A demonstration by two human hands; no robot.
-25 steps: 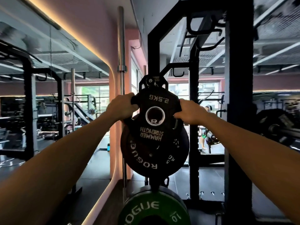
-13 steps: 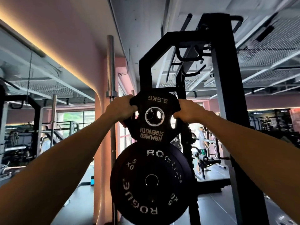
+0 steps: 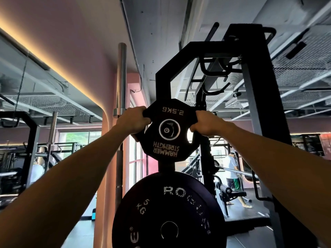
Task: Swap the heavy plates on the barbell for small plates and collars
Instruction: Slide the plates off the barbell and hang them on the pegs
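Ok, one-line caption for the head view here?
Both hands, left hand and right hand, grip a 2.5 kg Hammer Strength plate at a storage peg, above a racked 5 kg Rogue plate.

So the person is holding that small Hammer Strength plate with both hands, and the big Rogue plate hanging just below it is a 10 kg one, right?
Not quite. Both hands, left and right, do grip the small Hammer Strength plate, marked 2.5 kg, by its edges. But the big Rogue plate just below it is marked 5 kg, not 10 kg, as the head view shows.
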